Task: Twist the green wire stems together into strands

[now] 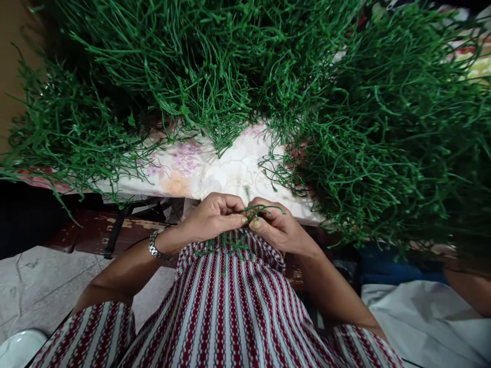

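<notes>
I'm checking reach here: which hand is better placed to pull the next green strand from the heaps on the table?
Probably the right hand: the big heap spills closest to it, while the left hand pinches the small green sprig.

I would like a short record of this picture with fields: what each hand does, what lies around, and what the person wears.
left hand: the left hand pinches thin green stems between thumb and fingers
right hand: the right hand pinches the same stems from the other side
hands together: fingertips meet, close to the body
piles: big heaps of green stems on a flowered cloth
wrist: metal bracelet on the left wrist
clothing: red and white striped garment
</notes>
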Available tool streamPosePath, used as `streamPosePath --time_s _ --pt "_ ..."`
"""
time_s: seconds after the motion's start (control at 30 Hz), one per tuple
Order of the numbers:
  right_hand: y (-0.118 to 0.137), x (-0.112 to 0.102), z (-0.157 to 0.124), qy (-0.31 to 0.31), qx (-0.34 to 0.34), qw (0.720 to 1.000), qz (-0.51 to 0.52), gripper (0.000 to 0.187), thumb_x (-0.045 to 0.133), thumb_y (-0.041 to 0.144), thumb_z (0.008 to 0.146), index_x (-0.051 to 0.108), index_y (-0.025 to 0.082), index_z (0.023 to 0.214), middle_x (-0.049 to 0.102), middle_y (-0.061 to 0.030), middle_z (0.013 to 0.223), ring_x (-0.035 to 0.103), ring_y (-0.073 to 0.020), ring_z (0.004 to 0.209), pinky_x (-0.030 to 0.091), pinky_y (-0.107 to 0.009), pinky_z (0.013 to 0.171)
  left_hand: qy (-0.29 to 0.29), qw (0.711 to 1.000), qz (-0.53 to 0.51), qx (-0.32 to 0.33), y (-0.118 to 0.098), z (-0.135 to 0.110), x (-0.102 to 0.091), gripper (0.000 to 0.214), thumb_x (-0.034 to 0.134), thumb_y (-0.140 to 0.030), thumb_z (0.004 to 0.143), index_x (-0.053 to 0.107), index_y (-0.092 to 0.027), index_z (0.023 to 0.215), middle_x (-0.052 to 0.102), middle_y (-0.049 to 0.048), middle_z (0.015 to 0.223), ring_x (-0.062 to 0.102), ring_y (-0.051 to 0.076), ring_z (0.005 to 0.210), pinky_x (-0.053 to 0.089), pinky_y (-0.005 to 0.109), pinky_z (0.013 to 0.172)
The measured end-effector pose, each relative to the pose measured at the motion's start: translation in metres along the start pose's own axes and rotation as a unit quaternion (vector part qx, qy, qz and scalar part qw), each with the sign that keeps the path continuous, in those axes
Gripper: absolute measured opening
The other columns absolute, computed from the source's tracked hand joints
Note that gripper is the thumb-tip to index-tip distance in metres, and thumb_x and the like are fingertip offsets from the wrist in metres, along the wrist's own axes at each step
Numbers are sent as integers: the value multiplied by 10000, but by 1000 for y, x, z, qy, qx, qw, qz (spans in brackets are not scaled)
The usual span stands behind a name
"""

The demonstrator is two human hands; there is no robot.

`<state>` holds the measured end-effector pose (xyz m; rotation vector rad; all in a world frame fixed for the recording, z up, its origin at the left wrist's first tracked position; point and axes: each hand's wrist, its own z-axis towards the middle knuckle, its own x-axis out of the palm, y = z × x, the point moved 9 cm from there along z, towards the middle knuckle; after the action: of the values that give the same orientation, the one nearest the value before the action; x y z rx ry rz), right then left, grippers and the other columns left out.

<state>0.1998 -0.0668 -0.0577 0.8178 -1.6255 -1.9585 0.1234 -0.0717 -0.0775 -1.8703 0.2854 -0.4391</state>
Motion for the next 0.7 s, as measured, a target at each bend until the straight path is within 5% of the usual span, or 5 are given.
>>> streamPosePath --time_s 0.17,0.47,0.7 --pt "-4 -1 -2 -12 -3 997 -82 299 464 379 888 433 149 699 344 44 619 329 -69 562 282 -199 522 -36 991 125 35 -4 -1 -1 145 544 -196 729 528 -119 608 434 -42 559 358 58 546 291 183 528" --pt "23 14 -9 64 -89 987 -120 270 399 234 904 391 159 644 339 43 589 322 -56 518 256 -198 497 52 989 139 19 -12 -20 11 179 548 -158 735 525 -117 563 388 -51 515 317 50 489 257 174 460" --pt "51 23 -19 45 -162 973 -156 287 364 219 893 431 172 618 426 5 555 386 -99 533 292 -244 509 93 973 197 73 -32 -40 23 218 506 -117 785 538 -115 569 364 -49 509 318 45 470 268 160 438"
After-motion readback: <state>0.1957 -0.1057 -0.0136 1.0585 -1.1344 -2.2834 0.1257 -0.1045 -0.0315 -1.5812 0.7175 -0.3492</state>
